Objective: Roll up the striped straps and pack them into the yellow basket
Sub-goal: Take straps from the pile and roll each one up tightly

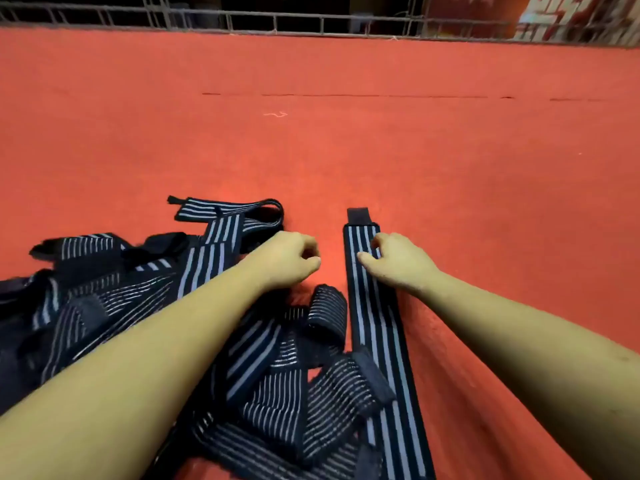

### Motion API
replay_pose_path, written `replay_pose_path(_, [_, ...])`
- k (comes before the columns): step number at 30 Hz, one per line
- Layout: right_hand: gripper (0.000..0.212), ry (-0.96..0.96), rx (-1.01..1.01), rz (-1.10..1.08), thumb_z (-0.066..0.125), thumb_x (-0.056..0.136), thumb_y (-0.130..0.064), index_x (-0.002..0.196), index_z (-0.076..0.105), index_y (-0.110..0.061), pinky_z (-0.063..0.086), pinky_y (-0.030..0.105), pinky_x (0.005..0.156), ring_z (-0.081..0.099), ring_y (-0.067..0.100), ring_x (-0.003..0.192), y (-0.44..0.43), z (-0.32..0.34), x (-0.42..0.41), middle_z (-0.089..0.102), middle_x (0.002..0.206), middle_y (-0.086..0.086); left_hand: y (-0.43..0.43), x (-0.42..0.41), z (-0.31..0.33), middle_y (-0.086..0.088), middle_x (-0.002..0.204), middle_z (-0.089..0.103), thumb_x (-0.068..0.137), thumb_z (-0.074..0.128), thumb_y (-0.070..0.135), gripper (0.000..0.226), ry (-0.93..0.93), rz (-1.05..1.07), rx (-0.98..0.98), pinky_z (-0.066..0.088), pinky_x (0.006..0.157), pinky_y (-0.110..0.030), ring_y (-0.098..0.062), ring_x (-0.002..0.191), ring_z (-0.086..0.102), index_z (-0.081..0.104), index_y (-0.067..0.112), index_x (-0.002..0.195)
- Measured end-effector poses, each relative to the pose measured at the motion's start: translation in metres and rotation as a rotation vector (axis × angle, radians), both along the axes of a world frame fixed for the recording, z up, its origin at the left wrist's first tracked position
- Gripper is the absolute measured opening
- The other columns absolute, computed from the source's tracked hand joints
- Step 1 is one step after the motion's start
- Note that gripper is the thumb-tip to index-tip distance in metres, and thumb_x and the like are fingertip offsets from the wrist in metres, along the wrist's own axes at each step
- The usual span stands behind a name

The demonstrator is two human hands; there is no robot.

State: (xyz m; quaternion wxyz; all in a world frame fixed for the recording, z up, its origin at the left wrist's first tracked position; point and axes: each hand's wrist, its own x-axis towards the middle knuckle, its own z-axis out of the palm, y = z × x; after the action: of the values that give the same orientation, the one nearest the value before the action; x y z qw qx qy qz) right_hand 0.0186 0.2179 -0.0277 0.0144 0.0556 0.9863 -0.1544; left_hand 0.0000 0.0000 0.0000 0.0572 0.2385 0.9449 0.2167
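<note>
**Head view.** My right hand (398,261) sits on the laid-out strap (377,327). Its fingers (379,242) are bent, and the tips and thumb are down on the webbing, just short of the dark end tab (358,214). I cannot tell whether they pinch a fold or only press. The strap runs straight back from the fingertips, under the wrist and toward me. My left hand (287,258) hovers over the red cloth (346,150), just left of that strap. Its fingers are loosely curled with the thumb against the forefinger, and they hold nothing that I can see. The pile of straps (270,386) lies beneath and behind the left forearm. The yellow basket is not in view.

**Hazards, as I judge them:**
- Skewed roll. If only the right fingertips start the turn, one edge leads and the roll cones. The left hand should join at the tab.
- Loose core. A slack first fold at the fingertips lets the roll spring open.
- Snagging. The near end of the strap passes beside the pile, and a fastener patch there may catch it and drag other straps along.
- Blind placement. I have to find the basket before I carry the roll anywhere.
</note>
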Motion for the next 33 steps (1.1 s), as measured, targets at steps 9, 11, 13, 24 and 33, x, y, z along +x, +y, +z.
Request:
replay_pose_path(9, [0.035, -0.013, -0.163, 0.045, 0.054, 0.085, -0.040, 0.097, 0.063, -0.008, 0.056, 0.040, 0.078, 0.063, 0.029, 0.086, -0.019, 0.025, 0.129, 0.066, 0.092, 0.008, -0.026, 0.132, -0.012, 0.008, 0.096, 0.068, 0.095, 0.058, 0.034, 0.014, -0.019, 0.000, 0.027, 0.045, 0.085, -0.027, -0.012, 0.093, 0.062, 0.067, 0.026, 0.101])
replay_pose_path(11, [0.035, -0.031, -0.212, 0.051, 0.058, 0.086, -0.038, 0.102, 0.064, -0.006, 0.055, 0.038, 0.079, 0.064, 0.027, 0.088, -0.025, 0.020, 0.151, 0.068, 0.095, 0.008, -0.027, 0.153, -0.023, 0.008, 0.104, 0.067, 0.094, 0.061, 0.037, 0.022, -0.058, 0.011, 0.057, 0.045, 0.091, -0.028, -0.013, 0.100, 0.062, 0.064, 0.022, 0.110])
replay_pose_path(13, [0.037, -0.077, -0.220, 0.053, 0.063, 0.087, -0.038, 0.107, 0.062, -0.007, 0.052, 0.034, 0.077, 0.063, 0.027, 0.091, -0.030, 0.008, 0.171, 0.067, 0.099, 0.008, -0.030, 0.170, -0.036, 0.008, 0.110, 0.062, 0.093, 0.064, 0.042, 0.038, -0.108, 0.051, 0.078, 0.042, 0.092, -0.025, -0.013, 0.106, 0.060, 0.058, 0.019, 0.122])
replay_pose_path(24, [0.046, 0.013, -0.240, -0.194, 0.070, 0.084, -0.051, 0.106, 0.059, -0.012, 0.048, 0.042, 0.095, 0.057, 0.035, 0.110, -0.051, -0.049, 0.200, 0.054, 0.117, 0.013, -0.047, 0.206, -0.097, 0.000, 0.131, 0.049, 0.086, 0.074, 0.039, 0.060, -0.002, 0.149, 0.147, 0.032, 0.111, -0.036, -0.021, 0.127, 0.043, 0.053, 0.023, 0.140])
replay_pose_path(33, [0.040, -0.103, -0.424, -0.162, 0.081, 0.078, -0.017, 0.062, 0.045, -0.017, 0.039, 0.027, 0.062, 0.054, 0.022, 0.072, -0.041, -0.037, 0.172, 0.057, 0.073, 0.004, -0.047, 0.200, -0.104, 0.005, 0.134, 0.045, 0.087, 0.069, 0.046, 0.062, 0.017, 0.139, 0.119, 0.030, 0.109, -0.032, -0.017, 0.128, 0.040, 0.048, 0.029, 0.143])
